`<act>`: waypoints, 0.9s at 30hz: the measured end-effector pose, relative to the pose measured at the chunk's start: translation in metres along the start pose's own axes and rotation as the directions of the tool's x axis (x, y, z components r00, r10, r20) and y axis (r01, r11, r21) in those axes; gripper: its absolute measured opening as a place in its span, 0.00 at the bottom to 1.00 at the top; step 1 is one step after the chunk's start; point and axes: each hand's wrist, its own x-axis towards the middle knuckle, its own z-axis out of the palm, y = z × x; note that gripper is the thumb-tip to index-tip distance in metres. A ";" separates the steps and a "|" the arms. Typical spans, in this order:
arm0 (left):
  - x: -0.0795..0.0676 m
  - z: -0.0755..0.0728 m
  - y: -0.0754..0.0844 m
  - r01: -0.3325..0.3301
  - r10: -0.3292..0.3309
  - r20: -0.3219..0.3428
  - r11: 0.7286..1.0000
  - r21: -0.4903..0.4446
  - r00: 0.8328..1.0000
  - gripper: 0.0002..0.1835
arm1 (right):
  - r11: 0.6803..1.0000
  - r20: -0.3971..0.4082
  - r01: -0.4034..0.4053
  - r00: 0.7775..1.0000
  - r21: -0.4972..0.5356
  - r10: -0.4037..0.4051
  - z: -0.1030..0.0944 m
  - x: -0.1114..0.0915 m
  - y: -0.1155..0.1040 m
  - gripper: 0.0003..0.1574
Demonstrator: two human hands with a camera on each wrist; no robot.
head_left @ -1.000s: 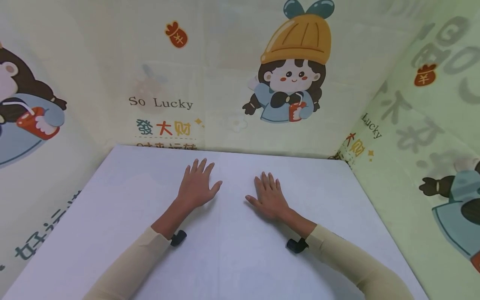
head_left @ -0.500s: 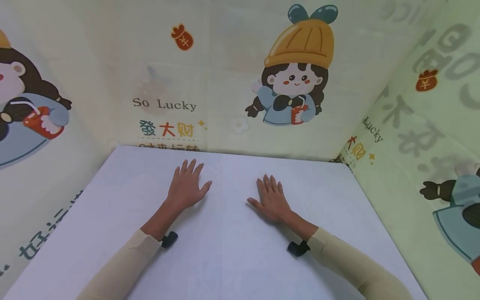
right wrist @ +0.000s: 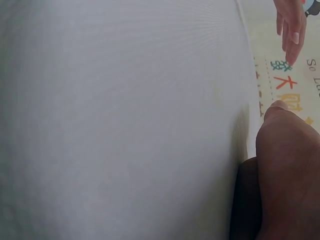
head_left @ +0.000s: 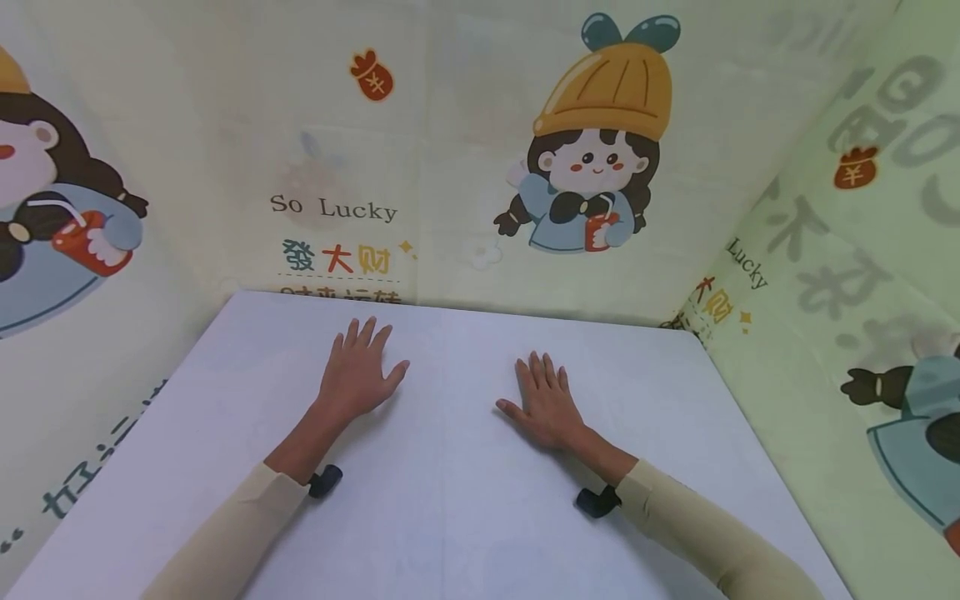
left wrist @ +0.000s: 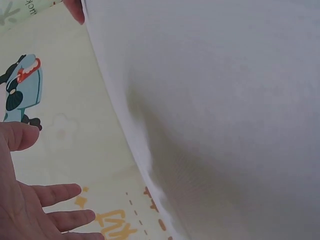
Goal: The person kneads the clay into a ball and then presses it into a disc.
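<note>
My left hand (head_left: 352,375) is spread palm down over the left-middle part of the white table (head_left: 450,517), thumb pointing right, holding nothing. In the left wrist view its straight fingers (left wrist: 57,194) stand apart, and a shadow lies on the white surface beside it. Right of the middle, my right hand (head_left: 547,408) lies low over the table, or on it, with straight fingers and the thumb out to the left; nothing is in it. The right wrist view shows that thumb side (right wrist: 290,165) close up, with the left hand (right wrist: 290,25) beyond.
Pale printed cloth walls (head_left: 450,167) with cartoon figures and lettering surround the table at the back and both sides. A small black wrist camera (head_left: 326,482) sits at the left wrist, another black camera (head_left: 597,502) at the right one. Both sleeves are beige.
My left hand has moved left, widening the gap between the hands. The right hand has barely shifted. The head view has tilted slightly.
</note>
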 end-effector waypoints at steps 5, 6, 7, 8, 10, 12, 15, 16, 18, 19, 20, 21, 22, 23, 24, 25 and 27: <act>-0.002 -0.002 -0.001 0.007 -0.007 0.009 1.000 0.011 1.000 0.41 | 1.000 -0.007 0.003 1.000 -0.003 -0.003 0.000 0.000 0.000 0.57; -0.002 -0.003 -0.002 0.008 -0.008 0.011 1.000 0.016 1.000 0.41 | 1.000 -0.012 0.003 1.000 0.001 -0.003 0.000 0.000 0.000 0.57; -0.001 -0.004 -0.002 0.009 -0.009 0.012 1.000 0.018 1.000 0.41 | 1.000 -0.021 0.003 1.000 0.012 -0.003 0.000 0.001 0.000 0.56; -0.001 -0.005 -0.002 0.009 -0.010 0.013 1.000 0.021 1.000 0.41 | 1.000 -0.028 0.002 1.000 0.027 -0.001 -0.001 0.001 0.000 0.56; -0.001 -0.007 -0.002 0.010 -0.010 0.018 1.000 0.020 1.000 0.41 | 0.998 -0.041 -0.007 0.999 0.056 0.009 -0.001 0.003 0.000 0.55; 0.000 -0.009 -0.001 0.012 -0.013 0.027 1.000 0.021 1.000 0.41 | 0.995 -0.047 -0.021 0.999 0.098 0.025 0.000 0.005 0.001 0.55; 0.001 -0.011 0.001 0.016 -0.017 0.037 1.000 0.024 0.999 0.42 | 0.983 -0.033 -0.046 0.998 0.178 0.053 0.001 0.008 0.005 0.58; 0.001 -0.012 0.002 0.017 -0.018 0.040 1.000 0.025 0.999 0.42 | 0.973 -0.024 -0.054 0.998 0.226 0.061 0.000 0.008 0.006 0.58; 0.002 -0.013 0.004 0.011 -0.012 0.041 0.999 0.034 0.999 0.42 | 0.944 -0.010 -0.071 0.997 0.321 0.079 -0.005 0.007 0.008 0.56; 0.003 -0.013 0.004 0.009 -0.010 0.042 0.999 0.033 0.999 0.43 | 0.930 0.002 -0.081 0.996 0.358 0.086 -0.008 0.005 0.010 0.56; 0.003 -0.013 0.005 0.006 -0.007 0.043 0.999 0.034 0.999 0.43 | 0.915 0.006 -0.087 0.996 0.395 0.092 -0.012 0.003 0.011 0.54; 0.003 -0.014 0.005 0.003 -0.004 0.045 0.999 0.034 0.999 0.43 | 0.905 0.008 -0.092 0.995 0.415 0.097 -0.017 0.002 0.013 0.53; 0.003 -0.014 0.005 0.000 -0.001 0.046 0.999 0.035 0.999 0.43 | 0.902 0.006 -0.093 0.995 0.422 0.100 -0.022 0.000 0.016 0.52; 0.003 -0.014 0.005 -0.003 0.001 0.047 0.999 0.036 0.999 0.43 | 0.908 -0.001 -0.092 0.995 0.409 0.101 -0.027 -0.002 0.019 0.52; 0.003 -0.015 0.004 -0.004 0.002 0.049 0.999 0.036 0.999 0.43 | 0.915 -0.007 -0.092 0.995 0.393 0.103 -0.032 -0.004 0.023 0.52; 0.003 -0.015 0.004 -0.006 0.004 0.051 0.999 0.038 0.999 0.44 | 0.927 -0.017 -0.090 0.994 0.364 0.104 -0.036 -0.006 0.028 0.52; 0.002 -0.016 0.002 -0.006 0.004 0.056 0.999 0.040 0.998 0.44 | 0.949 -0.045 -0.085 0.994 0.303 0.104 -0.043 -0.010 0.039 0.53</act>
